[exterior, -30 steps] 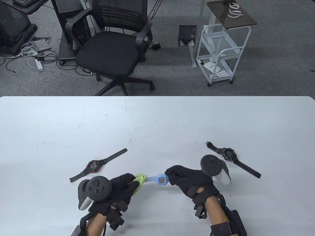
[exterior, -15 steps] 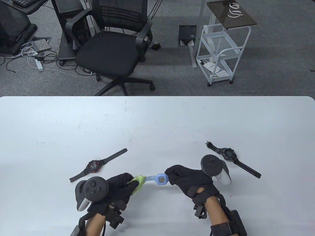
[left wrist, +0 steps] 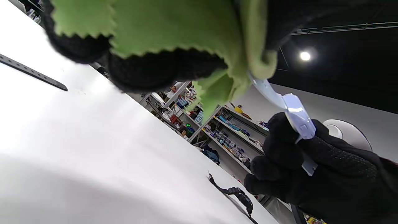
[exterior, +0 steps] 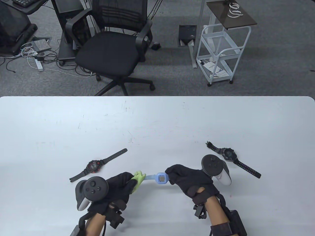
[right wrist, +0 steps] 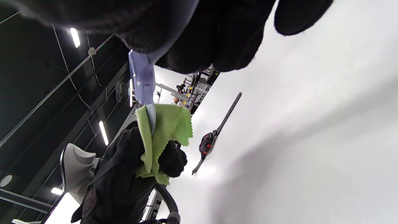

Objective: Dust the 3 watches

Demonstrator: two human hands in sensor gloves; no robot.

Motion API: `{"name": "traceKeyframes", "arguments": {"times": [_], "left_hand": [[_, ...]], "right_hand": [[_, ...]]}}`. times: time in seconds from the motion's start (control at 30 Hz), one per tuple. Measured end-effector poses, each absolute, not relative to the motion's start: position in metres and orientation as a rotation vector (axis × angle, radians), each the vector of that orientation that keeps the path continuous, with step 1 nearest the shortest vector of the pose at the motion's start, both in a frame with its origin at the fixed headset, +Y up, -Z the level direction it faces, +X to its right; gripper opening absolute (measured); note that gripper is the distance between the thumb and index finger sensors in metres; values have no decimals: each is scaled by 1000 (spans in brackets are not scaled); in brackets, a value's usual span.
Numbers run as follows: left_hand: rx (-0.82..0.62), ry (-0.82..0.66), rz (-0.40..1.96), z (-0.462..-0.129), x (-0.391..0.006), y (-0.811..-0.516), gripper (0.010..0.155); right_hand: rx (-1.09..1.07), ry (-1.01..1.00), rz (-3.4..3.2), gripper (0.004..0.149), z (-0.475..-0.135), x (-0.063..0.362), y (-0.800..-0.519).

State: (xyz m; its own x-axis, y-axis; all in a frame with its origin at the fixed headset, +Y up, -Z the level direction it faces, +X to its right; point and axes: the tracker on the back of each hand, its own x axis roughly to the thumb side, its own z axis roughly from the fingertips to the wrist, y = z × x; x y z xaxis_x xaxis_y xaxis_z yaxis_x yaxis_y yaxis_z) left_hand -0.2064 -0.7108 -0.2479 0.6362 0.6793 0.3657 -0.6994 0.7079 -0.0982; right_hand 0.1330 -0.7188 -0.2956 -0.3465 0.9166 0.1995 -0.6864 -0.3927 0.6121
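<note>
While the right hand (exterior: 189, 180) pinches one end of the light blue watch (exterior: 161, 179) with curled fingers, the left hand (exterior: 118, 188) pinches a green cloth (exterior: 137, 180) around the watch's other strap. The blue watch hangs between the two hands, lifted off the white tabletop (exterior: 157, 123) near the middle of its near edge, its square face turned upward. In the left wrist view the cloth (left wrist: 174, 40) is folded over the strap end, with its zigzag-cut edge showing against the glove, and the pale watch case (left wrist: 297, 116) sits against the right hand's fingers (left wrist: 279, 149). In the right wrist view the strap (right wrist: 143, 81) runs down from the right hand's fingers into the fold of the cloth (right wrist: 164, 130), which the left hand (right wrist: 124, 174) grips.

A black and red watch (exterior: 93, 166) lies flat on the tabletop beyond the left hand, its straps stretched out diagonally, apart from the hand. A black watch (exterior: 228, 154) lies flat toward the right side of the tabletop, just beyond the tracker on the right hand, straps also spread out diagonally. Neither of these is touched.

Beyond the far edge of the tabletop stand a black office chair (exterior: 110, 49) and a white wheeled cart (exterior: 221, 54) on grey carpet.
</note>
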Motion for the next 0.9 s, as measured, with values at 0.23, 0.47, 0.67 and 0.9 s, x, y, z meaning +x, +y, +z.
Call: {"name": "traceKeyframes", "arguments": {"times": [0.23,0.47,0.67,0.9], "left_hand": [[166,-357,724,-244,-210,-705,43],[50,-423,787,-248,-203,-710,46],[11,-432,799,-249,-202,-711,47],[94,-383,777,-247,-210,-708,45]], "right_hand": [[663,516,1904,47,-294,128,-715],[635,513,1895,47,-297,135,-718],[625,523,1897,47,-298,137,-721],[618,502,1909,47,-298,139,-721]]}}
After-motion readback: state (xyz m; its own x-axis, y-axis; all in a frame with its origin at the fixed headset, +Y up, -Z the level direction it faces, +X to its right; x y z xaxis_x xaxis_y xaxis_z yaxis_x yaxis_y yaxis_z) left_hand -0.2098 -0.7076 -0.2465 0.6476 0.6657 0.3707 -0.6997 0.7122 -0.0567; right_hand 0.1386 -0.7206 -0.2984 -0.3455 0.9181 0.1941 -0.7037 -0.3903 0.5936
